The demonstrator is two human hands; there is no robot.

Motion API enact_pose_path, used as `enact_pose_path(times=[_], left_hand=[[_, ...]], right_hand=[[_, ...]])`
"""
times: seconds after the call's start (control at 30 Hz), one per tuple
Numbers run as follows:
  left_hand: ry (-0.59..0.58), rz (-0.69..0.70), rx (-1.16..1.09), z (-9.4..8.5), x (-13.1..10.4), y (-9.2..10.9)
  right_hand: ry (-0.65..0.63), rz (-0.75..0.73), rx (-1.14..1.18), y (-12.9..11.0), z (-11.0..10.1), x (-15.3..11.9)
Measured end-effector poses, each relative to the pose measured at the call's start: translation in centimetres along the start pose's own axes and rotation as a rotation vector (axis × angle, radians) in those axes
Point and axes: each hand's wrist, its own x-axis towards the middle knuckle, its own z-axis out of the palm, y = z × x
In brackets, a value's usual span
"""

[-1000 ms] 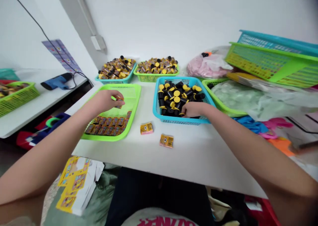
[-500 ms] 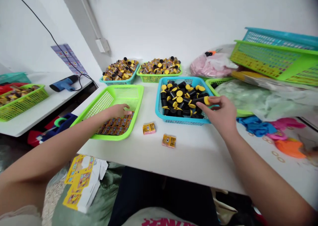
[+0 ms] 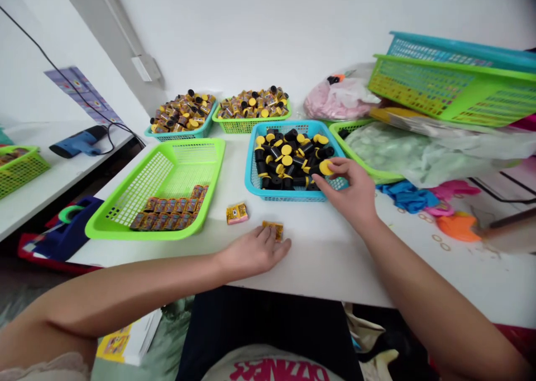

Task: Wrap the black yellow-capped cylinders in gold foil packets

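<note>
My left hand (image 3: 256, 252) is low over the white table, fingertips touching a small yellow printed sleeve (image 3: 274, 228), thumb held apart from the fingers. Beside it lies another such sleeve (image 3: 237, 213) with a pink edge. At the front right of the blue basket (image 3: 288, 196), my right hand (image 3: 349, 191) pinches a small black canister with a yellow lid (image 3: 325, 167) between thumb and fingers. That basket is heaped with similar black canisters (image 3: 274, 168). Wrapped canisters (image 3: 167, 213) stand in rows inside the green basket (image 3: 142, 235) at left.
Against the wall, a blue basket (image 3: 180, 137) and a green basket (image 3: 251, 125) hold piled wrapped canisters. Stacked baskets (image 3: 435, 87) and a plastic bag (image 3: 389, 152) fill the right. Balloon-like coloured pieces (image 3: 458, 225) lie below them. A blue heat gun (image 3: 79, 142) rests on the left table.
My left hand has left the green basket and moved right to the nearer sleeve. The right hand still holds the canister, its yellow lid now turned more towards me. The view has shifted slightly.
</note>
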Motion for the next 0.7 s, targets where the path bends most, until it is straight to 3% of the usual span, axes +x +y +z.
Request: enact_pose_path(times=[0.13, 0.27, 0.33, 0.47, 0.53, 0.6, 0.7], left_hand=[[-0.025, 0.033, -0.04, -0.8, -0.3, -0.3], [-0.09, -0.157, -0.35, -2.1, -0.7, -0.9], [-0.004, -0.276, -0.59, -2.7, -0.7, -1.5], [0.39, -0.408, -1.022, -3.3, 0.6, -3.2], [0.507, -0.514, -1.21, -3.1, 1.7, -3.9], [0.539, -0.602, -1.365, -2.4, 2.6, -4.3], [0.467, -0.63, -1.4, -1.2, 3.0, -4.3]], right_hand=[[-0.015, -0.03, -0.009, -0.4, -0.2, 0.1], [-0.021, 0.003, 0.037, -0.5, -0.1, -0.1], [-0.016, 0.037, 0.098, -0.9, -0.2, -0.2], [-0.084, 0.087, 0.282, -2.7, -0.3, -0.4], [-0.148, 0.116, 0.393, -3.7, -0.3, -0.6], [-0.178, 0.154, 0.487, -4.5, -0.3, -0.8], [-0.204, 0.258, 0.608, -4.9, -0.4, -1.0]])
